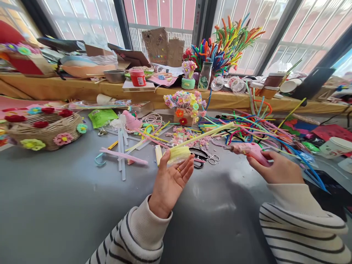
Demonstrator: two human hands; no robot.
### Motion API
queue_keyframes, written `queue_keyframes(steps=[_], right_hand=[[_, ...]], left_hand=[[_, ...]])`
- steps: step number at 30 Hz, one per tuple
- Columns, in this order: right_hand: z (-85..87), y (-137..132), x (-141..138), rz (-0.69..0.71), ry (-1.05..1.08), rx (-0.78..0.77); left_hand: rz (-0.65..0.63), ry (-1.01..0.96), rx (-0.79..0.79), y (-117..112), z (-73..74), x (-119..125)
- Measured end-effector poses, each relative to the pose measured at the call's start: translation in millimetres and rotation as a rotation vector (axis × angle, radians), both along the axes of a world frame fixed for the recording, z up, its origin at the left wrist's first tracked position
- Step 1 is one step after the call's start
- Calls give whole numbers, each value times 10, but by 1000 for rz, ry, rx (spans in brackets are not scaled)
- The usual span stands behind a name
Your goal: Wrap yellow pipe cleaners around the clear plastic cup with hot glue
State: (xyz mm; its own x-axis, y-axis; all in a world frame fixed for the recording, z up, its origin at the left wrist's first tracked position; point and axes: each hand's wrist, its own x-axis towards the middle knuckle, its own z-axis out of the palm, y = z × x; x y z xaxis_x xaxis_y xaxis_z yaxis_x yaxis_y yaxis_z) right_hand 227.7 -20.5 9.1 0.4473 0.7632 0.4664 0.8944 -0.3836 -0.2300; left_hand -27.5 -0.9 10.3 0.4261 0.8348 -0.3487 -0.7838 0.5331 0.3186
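Observation:
My left hand (pixel 172 179), palm up, grips a small roundish piece wound with pale yellow pipe cleaner (pixel 178 155). Its lower part looks clear and shiny. A long loose end of the pipe cleaner (pixel 207 135) sticks up to the right. In my right hand (pixel 277 167) is a pink hot glue gun (pixel 254 152), its nozzle pointing left, apart from the wound piece. Just behind my left hand lie black-handled scissors (pixel 199 157) and small metal scissors (pixel 213 158). Several clear glue sticks (pixel 121 154) lie to the left.
A woven basket (pixel 49 137) with flowers stands at left. Behind are a flower-filled box (pixel 184 116) and a green packet (pixel 102 118). Loose pipe cleaners (pixel 247 128) spread at right, near a paper cup (pixel 336 147). A crowded ledge (pixel 156 96) runs along the window.

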Motion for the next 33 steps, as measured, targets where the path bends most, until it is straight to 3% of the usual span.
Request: queue_keyframes(steps=[5,9,23,33], right_hand=[[100,165,-508,103,109,147],[71,213,-702,204,145,236],[-41,217,-796,266,35,299],[-41,210,-801,283,-5,338]], left_hand=[[1,60,-17,6,18,12],[-15,115,-6,-3,3,26],[-122,107,-21,-3,-1,36],[-128,101,-52,-1,-1,51]])
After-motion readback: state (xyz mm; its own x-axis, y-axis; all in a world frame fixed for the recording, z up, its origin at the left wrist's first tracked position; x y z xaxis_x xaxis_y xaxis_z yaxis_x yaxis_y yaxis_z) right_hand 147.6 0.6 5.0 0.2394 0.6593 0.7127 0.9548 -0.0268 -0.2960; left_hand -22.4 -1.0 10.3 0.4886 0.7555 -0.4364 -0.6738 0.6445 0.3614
